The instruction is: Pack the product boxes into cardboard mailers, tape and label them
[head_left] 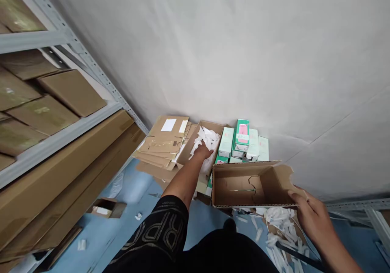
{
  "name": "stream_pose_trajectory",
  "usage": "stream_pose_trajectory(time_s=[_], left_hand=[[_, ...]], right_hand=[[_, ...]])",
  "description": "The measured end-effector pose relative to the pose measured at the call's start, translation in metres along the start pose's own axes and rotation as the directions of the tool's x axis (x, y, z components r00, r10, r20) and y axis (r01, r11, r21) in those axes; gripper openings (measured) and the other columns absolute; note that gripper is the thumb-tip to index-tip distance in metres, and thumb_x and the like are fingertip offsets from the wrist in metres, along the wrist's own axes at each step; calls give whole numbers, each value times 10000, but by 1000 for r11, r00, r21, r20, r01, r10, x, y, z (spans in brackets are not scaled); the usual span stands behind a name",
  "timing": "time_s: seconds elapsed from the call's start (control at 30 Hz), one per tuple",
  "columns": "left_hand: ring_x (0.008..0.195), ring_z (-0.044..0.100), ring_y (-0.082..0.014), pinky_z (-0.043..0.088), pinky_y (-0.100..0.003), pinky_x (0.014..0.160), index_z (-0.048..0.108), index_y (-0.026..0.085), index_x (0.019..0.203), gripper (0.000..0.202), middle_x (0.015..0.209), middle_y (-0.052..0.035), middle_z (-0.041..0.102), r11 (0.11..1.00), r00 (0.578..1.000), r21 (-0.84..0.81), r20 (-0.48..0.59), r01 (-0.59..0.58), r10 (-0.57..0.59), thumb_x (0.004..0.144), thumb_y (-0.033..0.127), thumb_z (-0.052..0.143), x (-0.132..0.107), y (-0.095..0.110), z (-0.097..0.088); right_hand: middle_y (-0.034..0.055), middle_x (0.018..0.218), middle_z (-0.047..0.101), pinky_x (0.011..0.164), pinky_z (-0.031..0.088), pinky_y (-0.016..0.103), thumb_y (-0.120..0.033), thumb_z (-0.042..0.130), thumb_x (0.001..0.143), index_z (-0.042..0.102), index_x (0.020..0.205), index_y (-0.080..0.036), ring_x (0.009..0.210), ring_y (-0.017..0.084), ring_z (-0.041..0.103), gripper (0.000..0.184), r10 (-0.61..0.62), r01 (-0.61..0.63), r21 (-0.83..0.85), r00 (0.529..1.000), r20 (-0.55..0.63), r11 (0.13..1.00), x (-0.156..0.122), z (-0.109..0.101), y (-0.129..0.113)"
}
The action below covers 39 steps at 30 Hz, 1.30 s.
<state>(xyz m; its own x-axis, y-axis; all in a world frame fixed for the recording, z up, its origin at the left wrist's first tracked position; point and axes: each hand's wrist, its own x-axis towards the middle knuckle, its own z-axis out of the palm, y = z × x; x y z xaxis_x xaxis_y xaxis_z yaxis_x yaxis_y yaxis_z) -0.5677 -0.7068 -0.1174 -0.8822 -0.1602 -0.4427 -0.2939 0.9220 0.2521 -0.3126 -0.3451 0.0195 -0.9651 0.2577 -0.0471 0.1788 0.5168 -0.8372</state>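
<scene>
My left hand [204, 151] reaches into a long cardboard box [186, 153] against the wall. Its thumb stands apart and a finger is stretched out over crumpled white paper-like pieces [209, 135]; the other fingers are partly hidden. My right hand [309, 206] grips the right end of a cardboard box [236, 185], tilted so that its bare inside faces me. Between the box at my left hand and the wall's right stretch stand green and pale-green cartons [242, 135], several of them stacked.
Flattened cardboard [163, 137] is stacked left of the long box. A metal shelf [68, 124] with brown cartons runs along the left. White strips [282, 224] lie in a heap at lower right. On the blue floor [131, 196] sits a small opened box [106, 207].
</scene>
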Motion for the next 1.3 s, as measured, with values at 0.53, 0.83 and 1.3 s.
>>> stream_pose_trajectory(time_s=[0.53,0.83,1.3], left_hand=[[1264,619,-287,455,-356,1049,609,163,1308,372,1336,-173,676,978,971,-32,-131,-207,201,961,284,549,29,17,-8],[1117,677,-217,518,-277,966,599,158,1335,408,1244,-82,728,787,840,-358,-418,-503,347,999,349,467,-34,-25,-92],[1456,436,-351,353,-481,1221,417,360,1572,885,1603,-36,464,208,197,-279,68,-937,978,781,401,810,-179,0,-163]], right_hand=[[57,867,801,793,562,305,-518,570,878,798,983,-187,900,297,724,415,-5,6,-3,997,75,1000,63,1,-6],[46,789,761,664,521,296,-527,526,885,749,863,-193,812,280,700,403,35,-37,-60,999,-34,998,26,36,-35],[23,728,684,637,419,284,-489,455,936,587,715,-224,727,228,615,369,27,-74,-171,965,-260,983,-57,82,-84]])
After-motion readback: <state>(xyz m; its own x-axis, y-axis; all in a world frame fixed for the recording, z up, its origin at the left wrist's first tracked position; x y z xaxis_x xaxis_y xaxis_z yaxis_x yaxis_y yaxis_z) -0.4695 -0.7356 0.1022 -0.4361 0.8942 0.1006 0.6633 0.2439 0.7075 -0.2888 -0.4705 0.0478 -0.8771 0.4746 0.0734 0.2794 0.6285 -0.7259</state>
